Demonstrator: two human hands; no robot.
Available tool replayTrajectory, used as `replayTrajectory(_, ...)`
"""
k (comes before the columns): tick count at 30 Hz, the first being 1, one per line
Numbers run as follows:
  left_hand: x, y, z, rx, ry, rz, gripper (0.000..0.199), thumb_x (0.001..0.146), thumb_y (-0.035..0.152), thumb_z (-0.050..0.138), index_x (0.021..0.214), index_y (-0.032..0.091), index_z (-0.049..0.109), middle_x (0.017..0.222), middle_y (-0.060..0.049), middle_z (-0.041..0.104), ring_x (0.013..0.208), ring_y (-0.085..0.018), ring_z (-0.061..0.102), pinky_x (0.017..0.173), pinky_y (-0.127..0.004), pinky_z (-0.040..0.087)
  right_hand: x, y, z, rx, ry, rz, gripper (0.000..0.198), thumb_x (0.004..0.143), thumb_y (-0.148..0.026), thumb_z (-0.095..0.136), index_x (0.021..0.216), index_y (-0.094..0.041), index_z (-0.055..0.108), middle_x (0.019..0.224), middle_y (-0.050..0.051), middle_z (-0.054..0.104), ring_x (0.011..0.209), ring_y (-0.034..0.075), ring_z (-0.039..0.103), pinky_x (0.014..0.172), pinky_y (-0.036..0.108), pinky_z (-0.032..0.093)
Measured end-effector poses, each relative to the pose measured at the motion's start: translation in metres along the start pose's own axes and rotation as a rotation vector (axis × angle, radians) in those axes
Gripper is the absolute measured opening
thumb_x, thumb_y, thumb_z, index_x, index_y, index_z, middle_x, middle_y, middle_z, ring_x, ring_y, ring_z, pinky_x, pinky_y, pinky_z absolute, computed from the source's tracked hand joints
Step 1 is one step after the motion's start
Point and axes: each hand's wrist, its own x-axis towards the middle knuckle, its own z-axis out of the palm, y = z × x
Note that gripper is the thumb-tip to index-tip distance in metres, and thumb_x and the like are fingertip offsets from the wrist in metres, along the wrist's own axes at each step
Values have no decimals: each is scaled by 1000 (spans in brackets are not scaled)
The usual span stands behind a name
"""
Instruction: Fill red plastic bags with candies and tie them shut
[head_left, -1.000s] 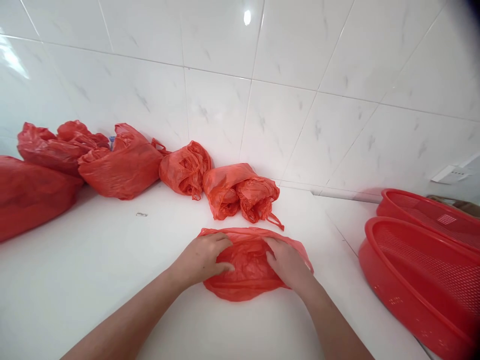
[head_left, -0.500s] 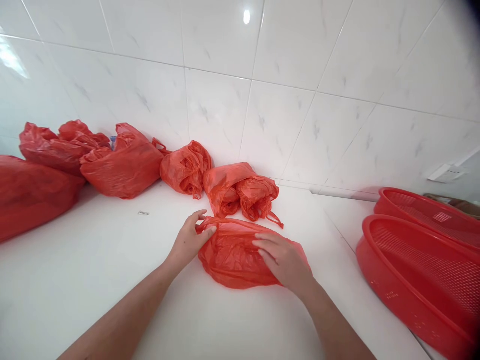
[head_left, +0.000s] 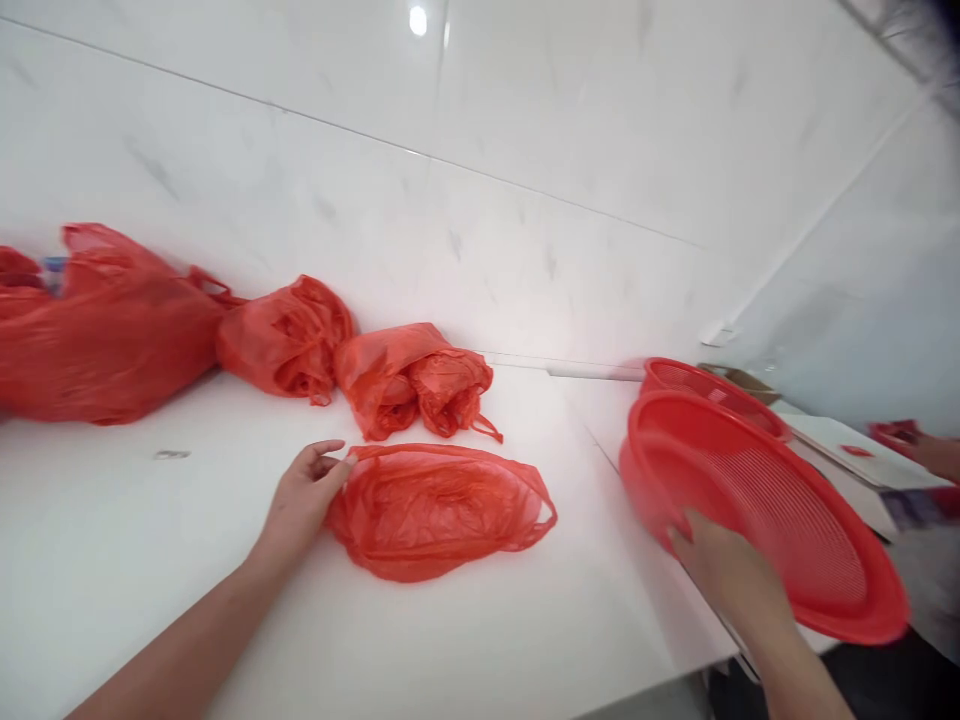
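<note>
The open bag (head_left: 442,520) is being pinched at 10 o'clock by the left hand (head_left: 301,498) (half-curled); the nearer basket (head_left: 795,520), at 3 o'clock, is being gripped by the right hand (head_left: 729,572).

No legible text, label, brand or number. Small red patch (head_left: 856,451) on flat white rectangular box (head_left: 821,436), far right: too small to tell if lettering. Box's purplish end (head_left: 922,506): blurred, unreadable. Small blue-and-white object (head_left: 54,268) at opening of bulging red plastic bag (head_left: 120,340), left: any marking indistinct.
</note>
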Motion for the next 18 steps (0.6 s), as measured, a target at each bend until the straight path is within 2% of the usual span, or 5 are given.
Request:
replayTrajectory(4,-1,1,0,54,-12,-45,50,67,52,65,108,24,57,73,2,59,58,-14,57,48,-23,45,-33,-12,14,-103,82,-82,42,86,-14,30,122,-16,51,86,12,68,74,26,66,59,33,47)
replayTrajectory(8,-3,2,-1,73,-6,-56,49,68,52,65,107,24,58,75,2,60,62,-15,58,51,-23,47,-48,-19,22,-97,153,-157,49,79,-6,36,123,-22,50,98,8,68,76,22,66,59,28,46)
replayTrajectory(12,-4,4,-1,70,-10,-52,47,67,52,66,103,22,60,77,1,60,64,-15,59,53,-22,47,-47,-15,13,-36,69,-181,39,86,-27,42,124,-23,50,107,9,65,87,26,64,65,33,48)
replayTrajectory(15,-4,4,-1,67,-22,-53,44,67,51,65,100,23,60,76,2,60,64,-14,58,53,-21,47,-42,-10,-1,89,-39,-201,46,88,-50,35,119,-22,55,109,11,64,94,28,62,70,36,49)
replayTrajectory(18,-5,4,-1,49,-33,-50,42,67,51,66,98,23,60,76,2,61,64,-13,58,53,-20,46,-31,0,-16,237,-85,-179,54,90,-54,23,102,-23,65,97,8,68,87,25,64,68,34,49)
